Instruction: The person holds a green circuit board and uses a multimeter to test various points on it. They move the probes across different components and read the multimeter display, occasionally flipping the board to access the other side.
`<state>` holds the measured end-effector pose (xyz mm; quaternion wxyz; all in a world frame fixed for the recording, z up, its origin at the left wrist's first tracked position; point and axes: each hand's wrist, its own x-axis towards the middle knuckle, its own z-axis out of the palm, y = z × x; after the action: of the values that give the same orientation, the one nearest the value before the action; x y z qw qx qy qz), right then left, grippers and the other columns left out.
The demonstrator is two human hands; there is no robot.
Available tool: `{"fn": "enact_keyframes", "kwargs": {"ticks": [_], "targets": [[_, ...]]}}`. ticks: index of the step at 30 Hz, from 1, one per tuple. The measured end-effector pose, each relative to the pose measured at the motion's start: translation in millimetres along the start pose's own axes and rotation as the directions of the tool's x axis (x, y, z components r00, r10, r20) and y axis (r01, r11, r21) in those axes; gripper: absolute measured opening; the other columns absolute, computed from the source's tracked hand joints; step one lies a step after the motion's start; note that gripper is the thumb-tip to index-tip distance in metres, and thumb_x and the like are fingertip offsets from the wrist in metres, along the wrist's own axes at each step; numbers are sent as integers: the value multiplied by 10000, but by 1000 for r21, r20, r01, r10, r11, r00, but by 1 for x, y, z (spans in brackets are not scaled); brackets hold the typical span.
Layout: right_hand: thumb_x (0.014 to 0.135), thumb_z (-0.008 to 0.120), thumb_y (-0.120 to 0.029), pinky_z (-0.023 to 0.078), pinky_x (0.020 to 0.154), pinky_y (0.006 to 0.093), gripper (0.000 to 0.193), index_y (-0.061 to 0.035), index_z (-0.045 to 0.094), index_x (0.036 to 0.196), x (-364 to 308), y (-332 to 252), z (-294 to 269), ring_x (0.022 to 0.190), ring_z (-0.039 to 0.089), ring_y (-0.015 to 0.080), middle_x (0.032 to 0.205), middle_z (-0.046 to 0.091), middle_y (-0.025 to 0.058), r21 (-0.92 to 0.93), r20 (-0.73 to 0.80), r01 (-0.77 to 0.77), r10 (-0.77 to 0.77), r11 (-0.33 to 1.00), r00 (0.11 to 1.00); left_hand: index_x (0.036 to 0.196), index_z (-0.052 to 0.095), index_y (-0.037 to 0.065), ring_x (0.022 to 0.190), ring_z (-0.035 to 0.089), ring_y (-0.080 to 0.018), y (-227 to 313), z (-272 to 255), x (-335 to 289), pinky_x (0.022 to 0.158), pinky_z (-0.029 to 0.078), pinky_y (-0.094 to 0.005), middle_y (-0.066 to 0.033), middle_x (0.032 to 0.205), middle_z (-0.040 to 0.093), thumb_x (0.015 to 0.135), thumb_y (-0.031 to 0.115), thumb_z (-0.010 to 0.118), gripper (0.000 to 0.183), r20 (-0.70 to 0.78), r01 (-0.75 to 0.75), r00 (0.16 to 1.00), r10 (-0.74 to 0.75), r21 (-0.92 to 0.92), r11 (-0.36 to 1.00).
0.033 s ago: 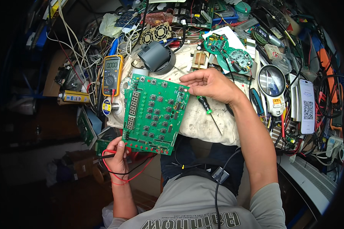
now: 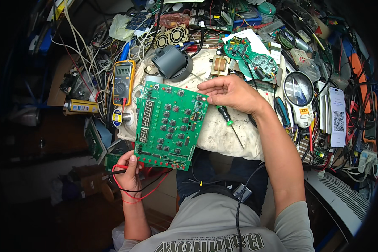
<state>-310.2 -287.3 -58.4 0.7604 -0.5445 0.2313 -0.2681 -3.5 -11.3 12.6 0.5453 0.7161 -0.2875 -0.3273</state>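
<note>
Head view. The left hand (image 2: pixel 129 173) was closed around the red and black test leads (image 2: pixel 143 190), thumb uppermost, at the near left corner of the green circuit board (image 2: pixel 169 126); whether the fingers also pinched the board's edge could not be told. The right hand (image 2: pixel 231 93) lay with fingers together and lightly curled, fingertips (image 2: pixel 203 86) touching the board's far right corner, clamped on nothing.

The board lay flat on a soiled white cloth (image 2: pixel 222 134), its near edge overhanging toward the person's lap. It carried rows of small push-buttons, a column of digit displays along its left side and a line of red parts along its near edge.

Judged from its look, the board would be light and stiff, not slippery, yet fragile at its soldered parts; the bare edges and corners appeared the soundest places to take hold, away from buttons and displays. The leads would be limp and prone to snagging.

Left of the board stood a yellow multimeter (image 2: pixel 123 80). Beyond the board sat a grey round housing (image 2: pixel 172 63). Just right of the board lay a green-handled screwdriver (image 2: pixel 229 119) on the cloth. Further right of the board were round green boards (image 2: pixel 252 59), a magnifier (image 2: pixel 299 90) and a phone (image 2: pixel 337 115).
</note>
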Motion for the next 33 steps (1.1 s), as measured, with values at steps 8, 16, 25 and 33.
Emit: {"fn": "enact_keyframes", "kwargs": {"ticks": [8,16,25,33], "targets": [[899,770,-43,563,1039,325,526,88,630,1389,-1,-1,2,1167,717,208,1288,733,195,4,-19,-4,4,1000,1000,1220,688,-54,675,532,-78,-1,0,-1,653,473,-246,-32,873,671,1021,107,715,258,-2,1,1000,-1,12,1000],[906,748,-13,569,1020,307,523,62,625,1409,-1,1,2,1172,696,173,1302,722,152,-25,-11,5,-5,1000,1000,1222,688,-55,672,526,-75,-1,-1,-2,649,463,-242,-31,878,674,1025,112,710,260,4,6,1000,-6,15,1000],[904,740,-10,564,1026,307,534,60,617,1419,-1,2,1,1185,670,165,1323,704,143,-30,15,9,-9,1000,1000,1228,686,-67,668,510,-73,1,0,-3,650,459,-248,-31,876,671,1029,122,704,275,8,11,1000,-11,22,1000],[895,733,17,548,1031,308,537,59,613,1417,-1,3,3,1162,667,162,1289,709,126,-26,35,30,-29,999,999,1229,679,-62,670,525,-82,0,0,-3,657,477,-255,-38,870,667,1022,113,717,274,-6,15,1000,-15,-7,1000]]}}
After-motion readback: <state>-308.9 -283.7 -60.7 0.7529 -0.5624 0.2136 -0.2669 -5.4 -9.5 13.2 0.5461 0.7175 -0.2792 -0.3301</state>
